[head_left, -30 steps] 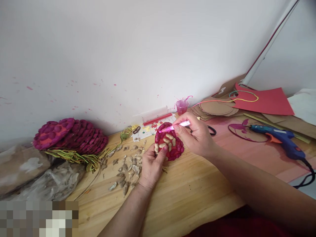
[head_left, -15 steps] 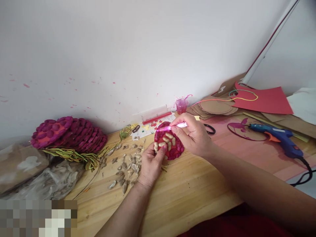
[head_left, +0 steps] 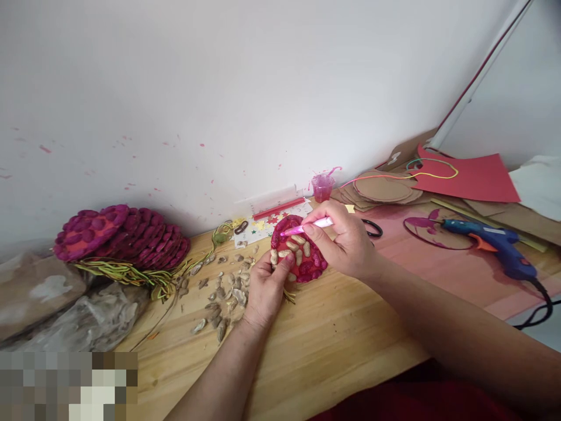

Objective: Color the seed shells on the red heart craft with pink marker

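Note:
A round red disc (head_left: pixel 309 271) with peanut shells stuck on it is tilted up over the table. Shells around its rim are painted magenta, while several near the middle are still plain tan. My left hand (head_left: pixel 266 287) grips the disc's lower left edge, thumb on the front. In my right hand (head_left: pixel 344 242) is a paintbrush (head_left: pixel 322 223) with a white handle and a pink-stained end. Its tip meets the shells at the disc's upper left. Loose peanut shells (head_left: pixel 236 292) lie on the table left of my left hand.
A stack of finished magenta discs (head_left: pixel 127 234) with yellow-green cords stands at the left, by plastic bags (head_left: pixel 100 316). Behind the disc is a cup of pink paint (head_left: pixel 323 187). A blue glue gun (head_left: pixel 504 245), cardboard circles (head_left: pixel 385 186) and red paper (head_left: pixel 473 178) lie right.
The disc and my left hand have shifted slightly left. The brush tip has moved a little right and down across the disc's upper left.

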